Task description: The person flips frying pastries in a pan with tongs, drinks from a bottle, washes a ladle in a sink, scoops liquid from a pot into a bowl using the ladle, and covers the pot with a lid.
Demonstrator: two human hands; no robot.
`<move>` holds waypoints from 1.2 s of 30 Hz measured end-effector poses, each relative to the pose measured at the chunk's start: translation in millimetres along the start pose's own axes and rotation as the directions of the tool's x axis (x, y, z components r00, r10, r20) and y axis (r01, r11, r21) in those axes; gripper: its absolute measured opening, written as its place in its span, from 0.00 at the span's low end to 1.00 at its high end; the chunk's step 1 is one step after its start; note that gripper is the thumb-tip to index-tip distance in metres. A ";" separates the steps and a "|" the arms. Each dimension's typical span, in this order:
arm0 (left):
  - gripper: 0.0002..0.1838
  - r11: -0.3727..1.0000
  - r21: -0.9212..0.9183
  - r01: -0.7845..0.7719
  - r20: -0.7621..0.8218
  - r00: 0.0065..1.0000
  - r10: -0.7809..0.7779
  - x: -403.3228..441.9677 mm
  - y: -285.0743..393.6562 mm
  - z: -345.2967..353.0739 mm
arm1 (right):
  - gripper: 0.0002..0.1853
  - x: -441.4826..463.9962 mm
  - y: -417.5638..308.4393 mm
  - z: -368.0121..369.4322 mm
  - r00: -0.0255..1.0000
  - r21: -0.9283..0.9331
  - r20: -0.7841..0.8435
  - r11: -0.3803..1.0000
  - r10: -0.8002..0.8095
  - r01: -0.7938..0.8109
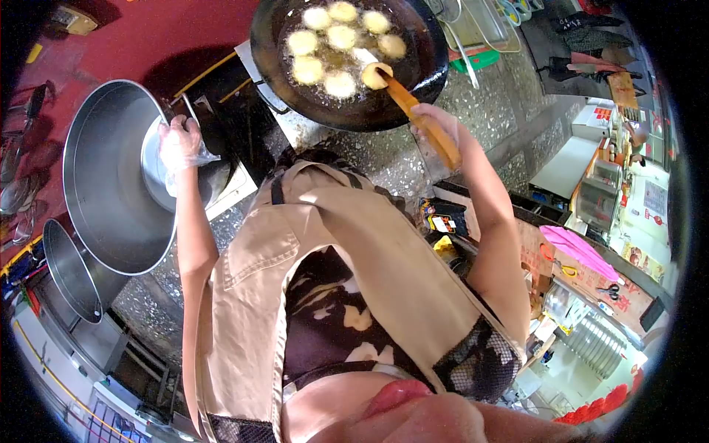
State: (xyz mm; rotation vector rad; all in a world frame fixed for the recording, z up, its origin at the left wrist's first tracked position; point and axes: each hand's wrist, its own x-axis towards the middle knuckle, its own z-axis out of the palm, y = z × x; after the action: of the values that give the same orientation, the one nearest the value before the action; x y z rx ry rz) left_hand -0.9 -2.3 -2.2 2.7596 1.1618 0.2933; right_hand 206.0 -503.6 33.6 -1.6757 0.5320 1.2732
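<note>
My right hand (pixel 439 127) is closed around long wooden tongs (pixel 413 103). Their tips reach down to a round pale-gold dough cake (pixel 375 76) near the right side of a big dark wok (pixel 269 88). Several similar cakes float in the bubbling oil around it. On the left, my left hand (pixel 179 144), in a clear plastic glove, is closed at the rim of a large deep metal pot (pixel 111 192). A whitish round shape (pixel 153 159) shows beside the glove; I cannot make out what it is.
A smaller metal pot (pixel 70 273) stands below the large one. Metal trays (pixel 484 26) sit beyond the wok at the upper right. Scissors (pixel 610 292) and a pink cloth or bag (pixel 580 251) lie on a counter at right. Ladles (pixel 18 196) are at the far left.
</note>
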 end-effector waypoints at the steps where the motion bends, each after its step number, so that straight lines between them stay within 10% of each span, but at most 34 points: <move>1: 0.15 1.000 -0.001 -0.001 0.000 1.000 0.001 0.0 -1.4 1.9 | 0.21 -7.7 -1.8 5.1 1.000 0.084 0.003 0.996 0.016 -0.016; 5: 0.15 1.000 -0.005 0.011 0.002 1.000 -0.011 1.2 -3.0 5.2 | 0.24 1.2 1.0 -3.3 0.995 0.000 -0.095 1.000 0.027 -0.027; 7: 0.15 1.000 0.000 0.013 0.013 1.000 -0.013 1.0 -3.0 4.2 | 0.33 1.2 -6.6 3.4 0.950 -0.783 -0.263 0.614 -0.171 -0.106; 25: 0.18 1.000 -0.006 0.017 0.061 0.998 -0.017 2.4 -4.2 3.6 | 0.28 -10.9 18.2 19.4 0.656 -0.904 -0.009 -0.274 -0.755 -0.328; 32: 0.17 1.000 0.007 0.023 0.051 0.998 -0.023 2.2 -1.1 2.0 | 0.29 -38.0 -11.2 12.0 0.747 -0.902 0.013 -0.330 -0.664 -0.278; 36: 0.16 1.000 0.016 0.010 0.012 1.000 -0.011 2.2 0.0 2.6 | 0.35 -67.9 -32.6 7.7 0.914 -0.991 -0.063 0.134 -0.402 -0.010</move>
State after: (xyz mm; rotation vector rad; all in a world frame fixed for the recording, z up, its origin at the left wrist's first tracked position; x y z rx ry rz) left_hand 1.2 -0.8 -4.4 2.7641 1.1804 0.2676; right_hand 202.6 -494.3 108.7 -2.9932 -0.6258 1.1463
